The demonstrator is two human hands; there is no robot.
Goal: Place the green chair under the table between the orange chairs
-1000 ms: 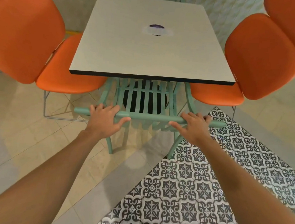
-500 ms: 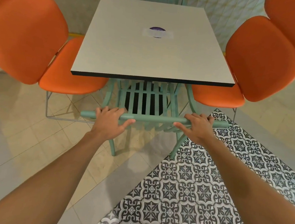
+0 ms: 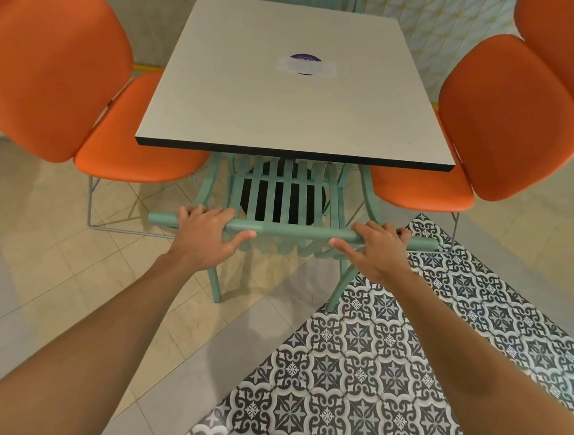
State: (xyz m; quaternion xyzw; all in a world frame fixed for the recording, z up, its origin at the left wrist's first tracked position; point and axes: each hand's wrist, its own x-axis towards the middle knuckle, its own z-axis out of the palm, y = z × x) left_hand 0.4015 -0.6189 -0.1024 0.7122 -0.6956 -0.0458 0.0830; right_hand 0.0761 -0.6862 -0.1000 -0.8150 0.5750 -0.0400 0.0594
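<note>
The green slatted chair [image 3: 293, 231] stands in front of me, its seat tucked beneath the near edge of the grey table [image 3: 287, 114]. My left hand [image 3: 205, 236] and my right hand [image 3: 377, 250] both grip the round top rail of its backrest. One orange chair [image 3: 67, 73] sits at the table's left side and another orange chair [image 3: 498, 131] at its right, with the green chair between them. The green chair's front legs are hidden under the table.
A round purple mark with a pale patch [image 3: 304, 64] lies on the tabletop. Patterned black-and-white tiles [image 3: 403, 381] cover the floor at right, plain beige tiles [image 3: 51, 267] at left. More orange chair backs show at both upper corners. A wall is behind the table.
The green chair has slid a little farther under the table. Both hands have kept their hold on the top rail.
</note>
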